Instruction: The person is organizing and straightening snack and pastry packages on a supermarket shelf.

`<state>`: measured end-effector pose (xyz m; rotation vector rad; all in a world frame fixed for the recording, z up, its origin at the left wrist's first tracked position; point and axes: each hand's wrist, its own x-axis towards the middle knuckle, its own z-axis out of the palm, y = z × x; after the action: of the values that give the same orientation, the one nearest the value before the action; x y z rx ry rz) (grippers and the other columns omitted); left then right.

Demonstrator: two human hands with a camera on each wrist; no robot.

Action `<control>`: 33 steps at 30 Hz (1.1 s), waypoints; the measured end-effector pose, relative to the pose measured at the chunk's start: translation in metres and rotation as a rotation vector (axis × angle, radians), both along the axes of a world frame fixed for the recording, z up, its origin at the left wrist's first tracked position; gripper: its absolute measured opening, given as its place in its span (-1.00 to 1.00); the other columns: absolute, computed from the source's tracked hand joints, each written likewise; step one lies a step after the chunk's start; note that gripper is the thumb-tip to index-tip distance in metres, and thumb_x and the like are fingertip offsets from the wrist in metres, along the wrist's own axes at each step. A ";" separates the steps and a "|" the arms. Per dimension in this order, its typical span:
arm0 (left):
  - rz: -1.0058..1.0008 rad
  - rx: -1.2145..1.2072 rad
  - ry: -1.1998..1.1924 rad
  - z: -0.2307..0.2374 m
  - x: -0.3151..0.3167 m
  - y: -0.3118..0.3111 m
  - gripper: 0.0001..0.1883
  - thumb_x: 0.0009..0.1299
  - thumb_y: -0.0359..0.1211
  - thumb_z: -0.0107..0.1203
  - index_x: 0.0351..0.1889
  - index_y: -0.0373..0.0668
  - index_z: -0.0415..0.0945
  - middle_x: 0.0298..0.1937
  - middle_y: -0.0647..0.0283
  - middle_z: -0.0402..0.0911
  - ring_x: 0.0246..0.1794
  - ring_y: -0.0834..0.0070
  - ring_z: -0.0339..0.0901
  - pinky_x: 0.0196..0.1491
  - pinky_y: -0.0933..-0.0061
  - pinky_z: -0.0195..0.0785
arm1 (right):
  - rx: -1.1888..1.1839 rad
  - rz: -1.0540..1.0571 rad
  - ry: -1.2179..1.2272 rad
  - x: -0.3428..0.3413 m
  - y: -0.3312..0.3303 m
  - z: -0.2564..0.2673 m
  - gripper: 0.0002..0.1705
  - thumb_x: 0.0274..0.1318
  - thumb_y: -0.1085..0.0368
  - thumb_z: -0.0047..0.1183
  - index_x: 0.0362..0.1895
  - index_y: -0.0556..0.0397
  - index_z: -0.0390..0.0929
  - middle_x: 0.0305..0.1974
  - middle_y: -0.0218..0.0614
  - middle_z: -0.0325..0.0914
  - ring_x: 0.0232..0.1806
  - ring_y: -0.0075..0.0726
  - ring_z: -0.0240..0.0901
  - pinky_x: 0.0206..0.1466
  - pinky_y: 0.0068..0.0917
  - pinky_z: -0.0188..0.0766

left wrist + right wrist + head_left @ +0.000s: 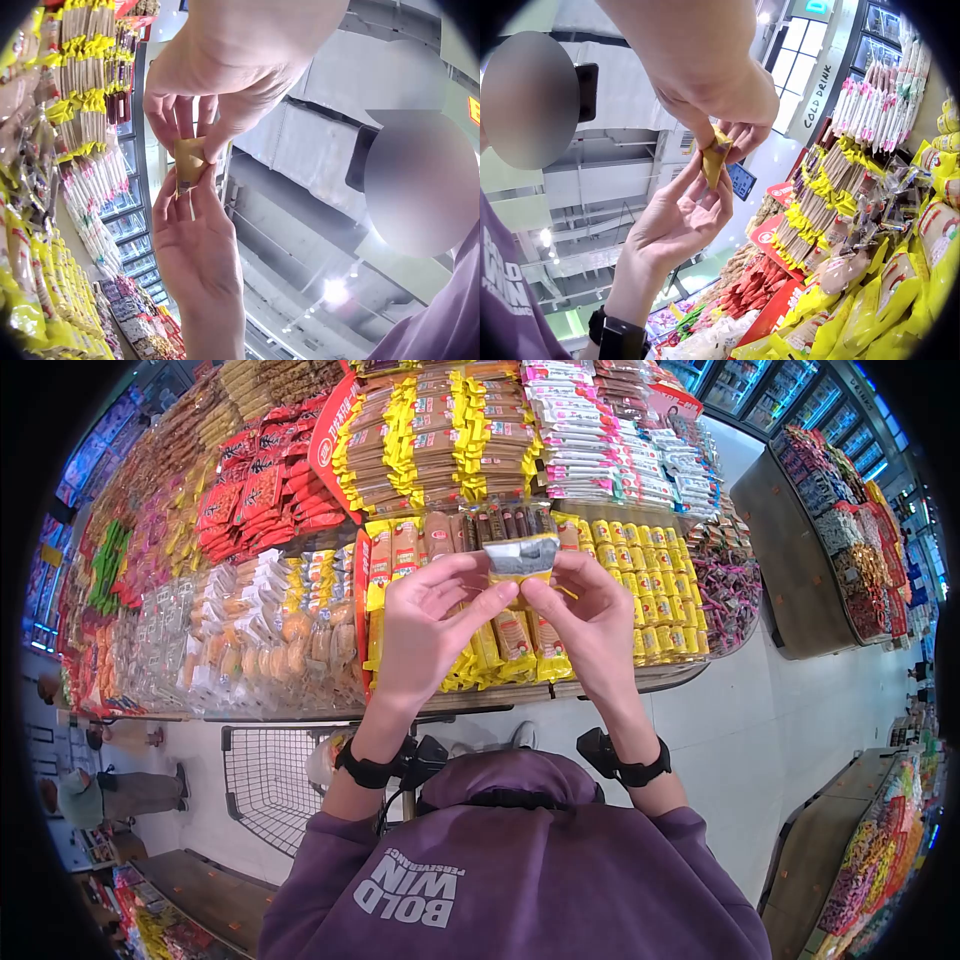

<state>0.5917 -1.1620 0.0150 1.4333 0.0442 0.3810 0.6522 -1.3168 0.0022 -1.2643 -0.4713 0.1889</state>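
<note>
Between both hands, raised over the snack display, is a small yellow snack packet (522, 557) with a grey and white panel facing the head camera. My left hand (437, 612) pinches its left end between thumb and fingers, and my right hand (588, 610) pinches the right end. From the left wrist, the packet (190, 162) shows a plain yellowish side, with the right hand (198, 255) below it. The right wrist view has the packet (715, 157) edge-on and the left hand (684, 225) under it.
Small yellow packs (650, 590) fill the display's right front; bagged buns (280, 640) lie at left. Behind are red packets (262, 495) and long brown-and-yellow packs (430, 440). A wire shopping cart (265, 780) stands below the table edge. Another stand (800, 550) is at right.
</note>
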 end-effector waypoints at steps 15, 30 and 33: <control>0.080 0.139 0.061 0.007 -0.016 0.002 -0.64 0.26 -0.57 0.29 0.00 -0.48 0.50 -0.09 0.10 0.65 -0.12 0.50 0.62 0.03 0.51 0.49 | 0.015 0.037 -0.072 -0.010 0.005 -0.001 -0.55 0.15 0.48 0.23 0.11 0.31 0.41 -0.16 -0.21 0.63 -0.15 -0.54 0.57 -0.06 -0.60 0.50; 0.358 0.739 -0.293 -0.007 -0.017 -0.026 -0.72 0.17 -0.46 0.37 -0.12 -0.14 0.70 -0.13 0.30 0.64 -0.23 0.43 0.63 -0.20 0.48 0.49 | 0.023 -0.083 -0.031 -0.024 0.003 -0.005 -0.76 0.18 0.40 0.23 -0.12 0.32 0.59 -0.27 -0.35 0.65 -0.30 -0.68 0.52 -0.28 -0.66 0.47; 0.382 0.783 -0.354 -0.009 -0.013 -0.025 -0.77 0.19 -0.47 0.36 -0.17 -0.15 0.70 -0.17 0.26 0.66 -0.26 0.42 0.61 -0.18 0.46 0.49 | 0.011 -0.025 0.090 -0.017 -0.009 -0.004 -0.81 0.26 0.36 0.17 -0.17 0.28 0.58 -0.38 -0.51 0.58 -0.33 -0.83 0.38 -0.36 -0.80 0.29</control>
<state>0.5790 -1.1872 0.0058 2.1087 -0.1355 1.0441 0.6354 -1.3258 -0.0017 -1.2451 -0.3781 0.2206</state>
